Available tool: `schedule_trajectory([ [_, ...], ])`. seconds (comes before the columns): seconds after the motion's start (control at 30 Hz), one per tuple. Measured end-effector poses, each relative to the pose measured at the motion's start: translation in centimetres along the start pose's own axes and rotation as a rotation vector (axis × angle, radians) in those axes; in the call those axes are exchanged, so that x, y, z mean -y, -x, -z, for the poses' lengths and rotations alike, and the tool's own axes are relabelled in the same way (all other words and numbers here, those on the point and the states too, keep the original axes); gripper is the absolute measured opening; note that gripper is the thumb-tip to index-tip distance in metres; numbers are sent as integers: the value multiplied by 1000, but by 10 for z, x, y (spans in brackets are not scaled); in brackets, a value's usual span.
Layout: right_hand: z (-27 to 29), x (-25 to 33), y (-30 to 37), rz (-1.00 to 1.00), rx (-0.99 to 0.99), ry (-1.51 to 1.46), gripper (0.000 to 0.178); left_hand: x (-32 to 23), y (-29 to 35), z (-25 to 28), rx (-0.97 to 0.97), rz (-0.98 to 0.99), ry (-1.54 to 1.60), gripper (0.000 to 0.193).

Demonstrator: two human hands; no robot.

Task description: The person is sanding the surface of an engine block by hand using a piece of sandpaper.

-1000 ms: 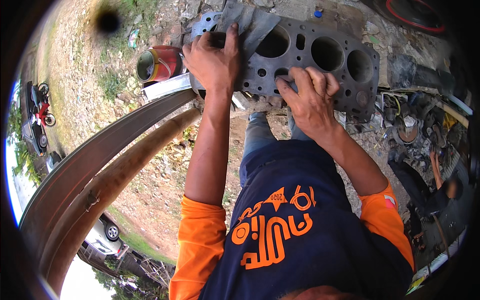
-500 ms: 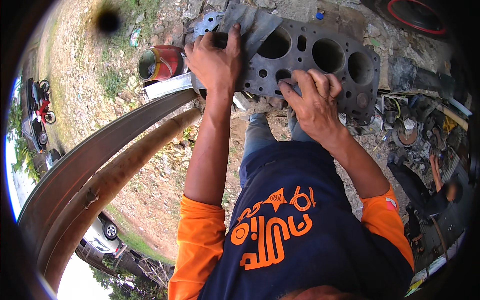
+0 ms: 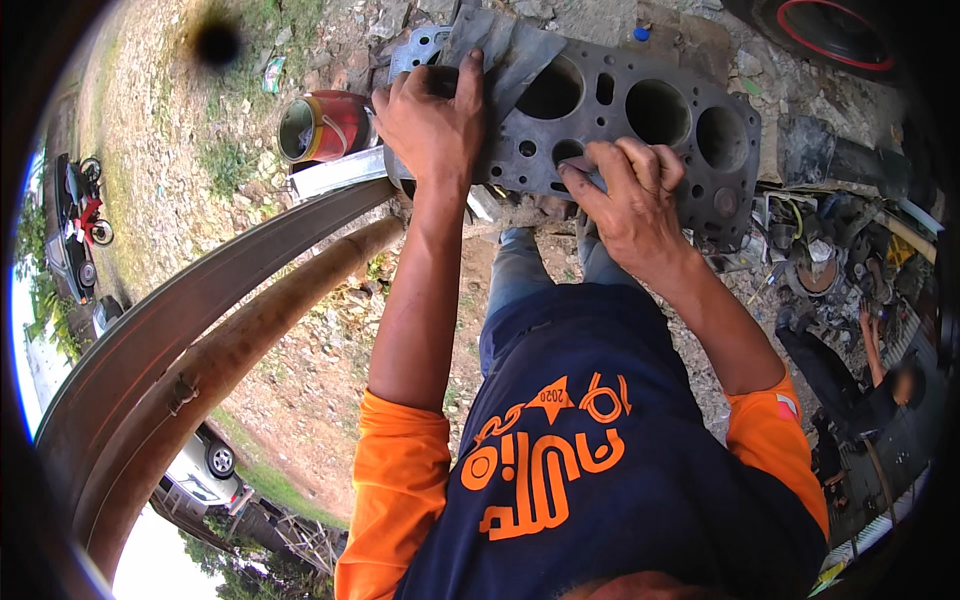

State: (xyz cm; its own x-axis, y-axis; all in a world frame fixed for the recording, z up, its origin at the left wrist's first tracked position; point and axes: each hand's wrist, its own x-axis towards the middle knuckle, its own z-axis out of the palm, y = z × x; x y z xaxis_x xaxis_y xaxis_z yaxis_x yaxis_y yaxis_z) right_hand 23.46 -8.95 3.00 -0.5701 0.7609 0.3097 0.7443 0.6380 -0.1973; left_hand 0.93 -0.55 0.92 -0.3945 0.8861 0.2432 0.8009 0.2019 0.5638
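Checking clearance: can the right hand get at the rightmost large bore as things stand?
Probably yes: the right hand is close by, at the same block, and nothing visible covers the rightmost large bore.

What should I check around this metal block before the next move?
1. Left hand on the metal block: ok, fingers spread over its left end.
2. Right hand at the block: ok, by the edge nearest the body.
3. Grey piece in the right hand's fingers identified: cannot tell, mostly hidden.
4. Block's top uncovered: not ok, a dark sheet lies partly across it.
5. Block firmly supported: cannot tell, its underside is hidden.
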Motion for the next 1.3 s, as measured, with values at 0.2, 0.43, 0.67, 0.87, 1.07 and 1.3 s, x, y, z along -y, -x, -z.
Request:
schedule_trajectory([
  [0.2,-4,-3,-4,-4,-20,3,23,2,-2,-4,14,-2,8,52],
  [0.43,-4,-2,-14,-12,-11,9,24,3,-2,-2,15,0,3,52],
  [0.67,-3,-5,-11,12,-11,-14,24,4,-1,-2,45,7,8,53],
  [0.87,2,-7,-3,33,-3,-44,26,4,-4,-4,12,4,15,52],
  [1.07,-2,-9,2,35,-14,-32,25,1,-4,-2,-59,-44,-45,57],
  [1.3,-3,-10,-5,45,-21,-18,23,5,-3,-3,16,-3,-10,53],
])
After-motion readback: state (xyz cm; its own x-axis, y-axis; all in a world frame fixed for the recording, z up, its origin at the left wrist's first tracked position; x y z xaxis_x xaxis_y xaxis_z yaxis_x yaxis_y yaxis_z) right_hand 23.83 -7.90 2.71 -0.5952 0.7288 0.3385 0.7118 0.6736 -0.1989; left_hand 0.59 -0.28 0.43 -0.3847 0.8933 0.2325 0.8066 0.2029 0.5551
